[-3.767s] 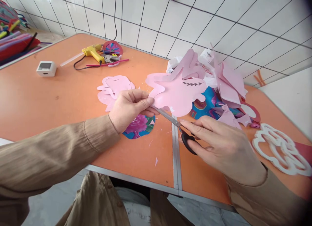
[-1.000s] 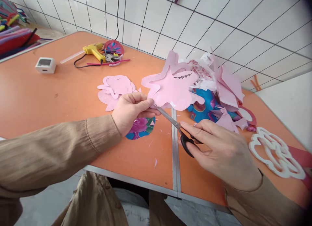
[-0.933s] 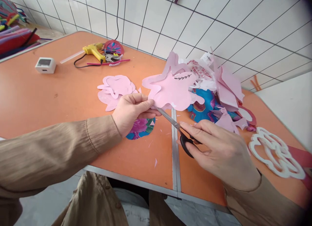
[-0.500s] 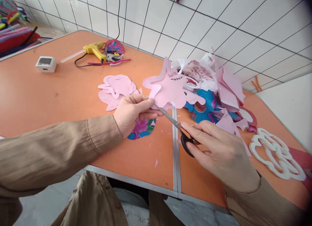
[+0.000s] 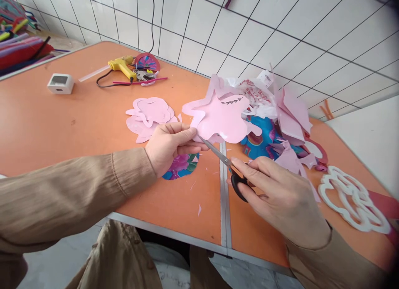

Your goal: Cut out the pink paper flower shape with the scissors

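Between the thumb and fingers of my left hand (image 5: pixel 173 145) is the lower left edge of a pink paper cutout (image 5: pixel 222 116), wavy-edged, with a small dark leaf sprig printed near its top. My right hand (image 5: pixel 277 197) grips the black handles of a pair of scissors (image 5: pixel 222 156). Their metal blades point up and left, with the tips at the paper's lower edge close to my left fingertips. Under my left hand lies a round blue floral piece (image 5: pixel 182 166), partly covered. Beyond that hand, a stack of pink cut shapes (image 5: pixel 152 112) rests on the table.
On the orange table (image 5: pixel 93 110) stand a white box-shaped device (image 5: pixel 60 83) and a yellow glue gun (image 5: pixel 123 67), with keys beside it. Pink paper scraps (image 5: pixel 291 114), a plastic bag (image 5: pixel 257 93) and blue patterned material (image 5: pixel 260 135) crowd the right side. A white looped cutout (image 5: pixel 352 199) lies farther right.
The top of the pink paper cutout has swung and flattened slightly, showing more of its face and the leaf sprig. Both hands hold nearly the same positions.
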`<action>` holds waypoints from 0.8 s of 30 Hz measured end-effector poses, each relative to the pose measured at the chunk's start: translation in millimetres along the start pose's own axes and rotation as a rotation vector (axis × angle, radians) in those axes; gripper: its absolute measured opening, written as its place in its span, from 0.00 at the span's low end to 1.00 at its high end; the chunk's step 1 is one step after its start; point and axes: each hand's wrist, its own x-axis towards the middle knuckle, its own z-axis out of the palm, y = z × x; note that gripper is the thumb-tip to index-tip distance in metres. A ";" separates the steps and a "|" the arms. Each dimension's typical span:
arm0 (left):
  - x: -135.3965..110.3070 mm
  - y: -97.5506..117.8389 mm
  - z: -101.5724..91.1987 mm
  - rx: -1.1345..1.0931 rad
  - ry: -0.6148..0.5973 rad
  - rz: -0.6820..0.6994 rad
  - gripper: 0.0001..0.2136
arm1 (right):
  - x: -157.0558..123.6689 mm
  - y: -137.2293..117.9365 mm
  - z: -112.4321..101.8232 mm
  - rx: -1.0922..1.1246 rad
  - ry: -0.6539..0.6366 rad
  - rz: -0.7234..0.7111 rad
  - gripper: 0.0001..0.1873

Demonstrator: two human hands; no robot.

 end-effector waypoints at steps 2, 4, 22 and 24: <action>0.3 -0.4 -0.2 -0.008 0.005 -0.002 0.16 | -0.4 -0.2 0.7 0.001 -0.002 0.007 0.12; 0.8 -0.5 -0.2 -0.009 0.007 -0.006 0.16 | -0.7 -0.3 1.0 0.007 -0.007 0.018 0.12; 5.0 2.9 -4.4 0.054 0.092 0.068 0.13 | -10.3 12.7 -3.5 0.192 -0.203 0.251 0.12; 6.4 3.7 -6.2 0.027 0.101 0.082 0.13 | -13.5 17.7 -0.9 0.249 -0.286 0.313 0.08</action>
